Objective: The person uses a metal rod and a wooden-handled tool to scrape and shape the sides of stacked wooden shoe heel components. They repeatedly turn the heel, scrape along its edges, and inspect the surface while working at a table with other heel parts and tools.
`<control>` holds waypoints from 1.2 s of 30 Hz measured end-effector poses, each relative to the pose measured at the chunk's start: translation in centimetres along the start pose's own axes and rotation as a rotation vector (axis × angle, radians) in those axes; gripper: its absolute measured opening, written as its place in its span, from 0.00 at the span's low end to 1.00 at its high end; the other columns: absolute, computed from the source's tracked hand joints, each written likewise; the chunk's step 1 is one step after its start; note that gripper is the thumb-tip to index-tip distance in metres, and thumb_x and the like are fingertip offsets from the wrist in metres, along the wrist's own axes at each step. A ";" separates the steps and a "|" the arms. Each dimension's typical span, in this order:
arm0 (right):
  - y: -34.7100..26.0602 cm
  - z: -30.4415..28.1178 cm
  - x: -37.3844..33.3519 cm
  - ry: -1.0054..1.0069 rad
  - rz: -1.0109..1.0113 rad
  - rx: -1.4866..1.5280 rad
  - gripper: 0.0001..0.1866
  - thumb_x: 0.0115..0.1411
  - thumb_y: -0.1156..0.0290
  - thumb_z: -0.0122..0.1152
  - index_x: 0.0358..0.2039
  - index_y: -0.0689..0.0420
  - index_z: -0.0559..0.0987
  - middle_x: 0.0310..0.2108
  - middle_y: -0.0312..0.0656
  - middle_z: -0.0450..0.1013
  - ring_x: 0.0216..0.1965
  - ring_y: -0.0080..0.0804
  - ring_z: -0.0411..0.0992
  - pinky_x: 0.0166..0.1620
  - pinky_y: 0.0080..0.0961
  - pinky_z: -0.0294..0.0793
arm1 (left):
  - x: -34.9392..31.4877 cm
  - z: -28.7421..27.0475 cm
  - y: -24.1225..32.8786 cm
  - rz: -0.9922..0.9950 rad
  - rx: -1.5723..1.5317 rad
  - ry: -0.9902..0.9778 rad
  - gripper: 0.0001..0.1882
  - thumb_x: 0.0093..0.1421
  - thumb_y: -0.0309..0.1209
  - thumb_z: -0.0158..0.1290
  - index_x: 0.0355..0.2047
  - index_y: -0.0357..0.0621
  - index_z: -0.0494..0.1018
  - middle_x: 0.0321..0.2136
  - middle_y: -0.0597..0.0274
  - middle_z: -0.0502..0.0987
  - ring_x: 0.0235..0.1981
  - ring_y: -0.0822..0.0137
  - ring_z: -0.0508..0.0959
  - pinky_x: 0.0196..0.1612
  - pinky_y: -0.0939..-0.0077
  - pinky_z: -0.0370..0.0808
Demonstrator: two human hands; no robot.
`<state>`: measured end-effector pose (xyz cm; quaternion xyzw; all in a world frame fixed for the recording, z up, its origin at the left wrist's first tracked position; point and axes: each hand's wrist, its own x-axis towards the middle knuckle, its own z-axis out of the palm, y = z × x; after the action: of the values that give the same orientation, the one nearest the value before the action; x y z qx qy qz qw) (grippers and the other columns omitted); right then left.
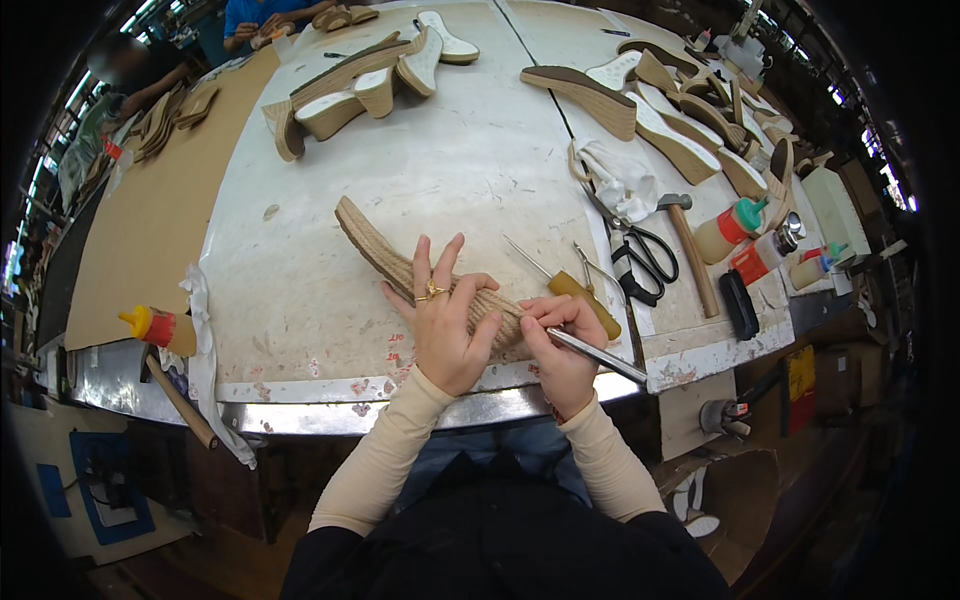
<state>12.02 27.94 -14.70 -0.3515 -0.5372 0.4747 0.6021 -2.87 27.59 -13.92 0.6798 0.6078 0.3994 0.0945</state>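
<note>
A wedge shoe sole (372, 243) wrapped in tan braided rope lies slantwise in front of me, near the table's front edge. My left hand (447, 328) grips it from above, fingers over its side, a ring on one finger. My right hand (565, 352) is closed around a slim metal tool (608, 361), its shaft pointing right and toward me. The right fingertips meet the sole's near end; the tool's working tip is hidden there. Just beyond the right hand rest an awl (587, 302) with a yellowish handle and black-handled scissors (648, 262).
A hammer (697, 262), glue bottles (730, 230) and a black case (738, 305) stand or lie at right. More wedge soles (660, 135) are piled behind them; others (360, 95) sit farther back. At left are a yellow-capped bottle (160, 328) and another hammer (180, 400). Co-workers sit beyond.
</note>
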 end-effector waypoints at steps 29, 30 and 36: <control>0.2 -0.3 0.6 -0.001 0.028 0.072 0.09 0.56 0.85 0.61 0.27 0.62 0.70 0.31 0.43 0.75 0.39 0.28 0.74 0.43 0.22 0.73 | 0.2 -0.7 0.4 -0.054 -0.028 -0.098 0.11 0.52 0.37 0.54 0.36 0.53 0.73 0.66 0.56 0.56 0.71 0.47 0.39 0.57 0.18 0.26; 0.2 -0.4 0.8 -0.006 0.042 0.078 0.09 0.56 0.85 0.61 0.27 0.62 0.70 0.31 0.44 0.75 0.39 0.28 0.74 0.43 0.21 0.73 | 0.2 -0.8 0.3 -0.052 -0.027 -0.099 0.11 0.52 0.37 0.54 0.36 0.53 0.73 0.66 0.56 0.56 0.71 0.47 0.39 0.57 0.18 0.26; 0.0 -0.5 1.0 -0.062 0.022 0.027 0.10 0.55 0.86 0.60 0.26 0.61 0.68 0.31 0.43 0.74 0.37 0.25 0.73 0.41 0.20 0.72 | 0.2 -0.8 0.3 -0.069 -0.060 -0.118 0.11 0.54 0.38 0.54 0.37 0.52 0.74 0.67 0.57 0.55 0.71 0.49 0.37 0.58 0.24 0.21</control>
<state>12.49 28.94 -14.46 -0.3342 -0.5451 0.4991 0.5848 -3.23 27.40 -13.13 0.6777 0.6119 0.3732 0.1640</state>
